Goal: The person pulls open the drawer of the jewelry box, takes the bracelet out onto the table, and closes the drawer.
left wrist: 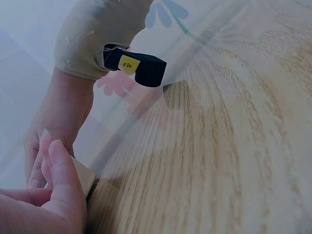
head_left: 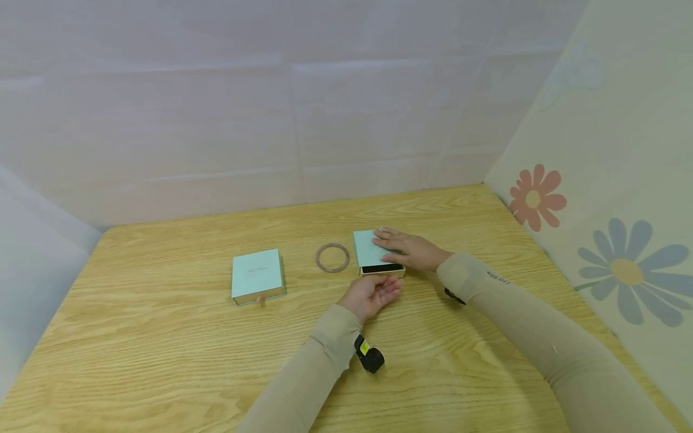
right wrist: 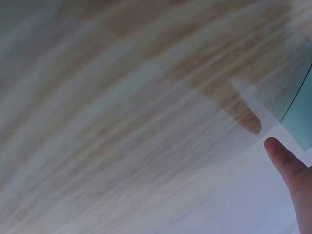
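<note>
While the right hand (head_left: 408, 249) lies flat on top of the mint-green box (head_left: 373, 251), fingers straight and spread over the lid, the left hand (head_left: 373, 294) sits just in front of that same box, at its near edge. That near face shows a dark opening (head_left: 382, 269) with a tan rim below it. Left hand is palm-up, with loosely curled fingers (head_left: 392, 287) reaching toward the opening. In the left wrist view, the thumb (left wrist: 66, 170) and fingers press against a tan corner (left wrist: 85, 176) of the box; whether they pinch anything there I cannot tell.

Box sits right of centre on the wooden table (head_left: 162, 361), under the right palm and touching the left fingertips. Right wrist view is blurred: one fingertip (right wrist: 282, 156) shows against a pale surface, with a sliver of mint green at the frame's right edge.

Just left of the box lies a pinkish ring-shaped bangle (head_left: 332, 257), flat on the table, near the box but apart from it. Further left, well apart from both hands, a second mint-green box (head_left: 257, 275) rests closed, with a small tab on its near side. Both arms wear tan sleeves (head_left: 319, 373).
</note>
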The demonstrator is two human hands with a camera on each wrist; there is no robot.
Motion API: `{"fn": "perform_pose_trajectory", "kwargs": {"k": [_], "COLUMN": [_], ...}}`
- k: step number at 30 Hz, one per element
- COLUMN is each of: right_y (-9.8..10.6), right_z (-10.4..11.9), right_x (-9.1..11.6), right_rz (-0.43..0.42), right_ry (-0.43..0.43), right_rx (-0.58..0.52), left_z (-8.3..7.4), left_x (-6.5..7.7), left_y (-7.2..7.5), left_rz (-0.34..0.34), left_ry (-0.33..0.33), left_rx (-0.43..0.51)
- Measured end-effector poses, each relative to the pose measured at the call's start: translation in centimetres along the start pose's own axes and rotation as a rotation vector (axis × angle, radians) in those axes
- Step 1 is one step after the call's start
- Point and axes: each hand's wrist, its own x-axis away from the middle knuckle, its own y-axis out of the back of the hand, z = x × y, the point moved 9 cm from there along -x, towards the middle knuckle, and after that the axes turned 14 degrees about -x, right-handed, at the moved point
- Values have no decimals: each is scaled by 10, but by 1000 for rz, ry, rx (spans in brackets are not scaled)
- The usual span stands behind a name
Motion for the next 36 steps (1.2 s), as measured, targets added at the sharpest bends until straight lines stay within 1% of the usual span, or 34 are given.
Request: {"fn": "perform_pose_trajectory", "kwargs": {"k": [6, 14, 25, 31, 36], "right_y": [0, 1, 0, 0, 0], "right_z": [-2, -2, -3, -2, -3], "right_x": [0, 0, 1, 0, -1], "right_rz": [2, 2, 0, -5, -2], "right_ry": [-16, -15, -11, 0, -7], "right_rx": [19, 10, 10, 6, 0], "left_z": [-1, -1, -2, -4, -4], "left_x": [0, -2, -7, -7, -7], "left_y": [0, -1, 0, -1, -1], "left_rz": [-9, -13, -7, -2, 4], "left_ry": [4, 7, 5, 3, 2], "left_rx": [-8, -5, 9, 13, 12]}}
